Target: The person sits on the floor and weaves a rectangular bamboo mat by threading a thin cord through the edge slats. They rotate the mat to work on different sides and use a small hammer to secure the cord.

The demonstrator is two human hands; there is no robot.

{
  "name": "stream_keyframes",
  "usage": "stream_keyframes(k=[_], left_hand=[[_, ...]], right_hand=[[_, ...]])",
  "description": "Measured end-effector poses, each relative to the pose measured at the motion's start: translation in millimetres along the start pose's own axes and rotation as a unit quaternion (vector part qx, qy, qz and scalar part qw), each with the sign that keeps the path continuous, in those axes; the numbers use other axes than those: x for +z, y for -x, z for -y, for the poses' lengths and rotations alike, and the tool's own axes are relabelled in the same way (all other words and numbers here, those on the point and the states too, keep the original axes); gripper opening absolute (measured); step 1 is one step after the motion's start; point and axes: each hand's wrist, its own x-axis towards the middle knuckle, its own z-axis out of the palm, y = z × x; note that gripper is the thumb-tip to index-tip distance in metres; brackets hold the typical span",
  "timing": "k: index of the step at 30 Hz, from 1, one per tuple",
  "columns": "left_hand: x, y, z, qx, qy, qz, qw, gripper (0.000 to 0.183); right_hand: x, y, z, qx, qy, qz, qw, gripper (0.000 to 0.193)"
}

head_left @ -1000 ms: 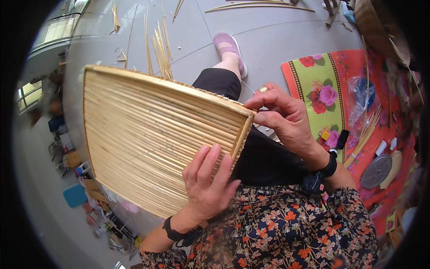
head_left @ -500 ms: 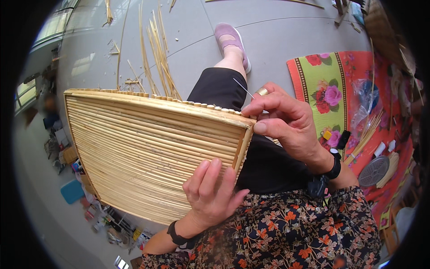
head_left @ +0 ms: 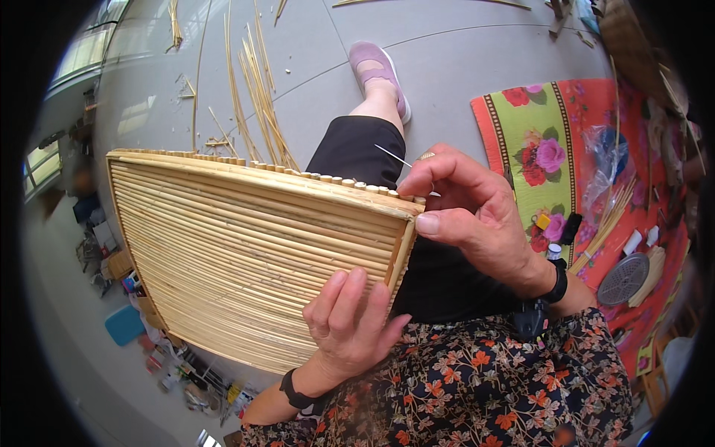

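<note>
A panel of thin pale reed or bamboo sticks [head_left: 238, 261], edged with flatter strips, lies slantwise across my lap. My left hand [head_left: 350, 320] rests on its lower right part, fingers spread over the sticks and thumb stretched to the right. At the upper right corner, my right hand [head_left: 469, 216] is closed, thumb and index finger against the frame. A thin metal needle [head_left: 391, 155] sticks out from behind its index finger, pointing up and left. Beside the needle a gold patterned ring [head_left: 425, 156] shows. Whether a thread runs from it, I cannot tell.
Loose long sticks [head_left: 261, 97] lie on the grey tiled floor beyond the panel. To the right, a floral mat [head_left: 551, 156] bears a bundle of sticks [head_left: 607, 223], a grey perforated disc [head_left: 624, 279] and plastic wrap [head_left: 602, 160]. A blue tray [head_left: 125, 325] is among clutter at left.
The needle has tilted lower, toward the left, and my right hand has shifted slightly left at the corner. My left hand keeps its place on the panel.
</note>
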Motion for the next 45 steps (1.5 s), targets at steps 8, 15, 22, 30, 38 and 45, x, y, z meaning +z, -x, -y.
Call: stream_keyframes(k=[8, 15, 22, 30, 38, 45], left_hand=[[-5.8, 1.9, -0.4, 0.017, 0.000, 0.028, 0.999, 0.078], [-8.2, -0.2, -0.4, 0.018, 0.010, 0.027, 0.999, 0.074], [-10.5, -0.8, -0.6, 0.011, 0.022, 0.024, 0.999, 0.073], [-10.9, -3.5, -0.9, -0.003, 0.025, 0.017, 1.000, 0.074], [-9.1, -0.4, 2.6, -0.008, 0.034, 0.000, 0.999, 0.072], [-6.7, -1.9, 1.7, -0.024, 0.044, -0.036, 0.998, 0.065]], right_hand=[[0.9, 2.6, 4.8, 0.013, 0.001, -0.008, 1.000, 0.025], [-2.1, -2.2, 8.3, 0.005, 0.009, 0.008, 1.000, 0.025], [5.8, -4.3, 26.4, 0.050, 0.052, 0.004, 0.997, 0.023], [17.7, -7.6, 30.7, 0.031, 0.153, -0.019, 0.988, 0.019], [19.2, -8.7, 32.1, 0.024, 0.165, -0.021, 0.986, 0.016], [7.9, -6.8, 21.3, 0.004, 0.109, 0.006, 0.994, 0.021]])
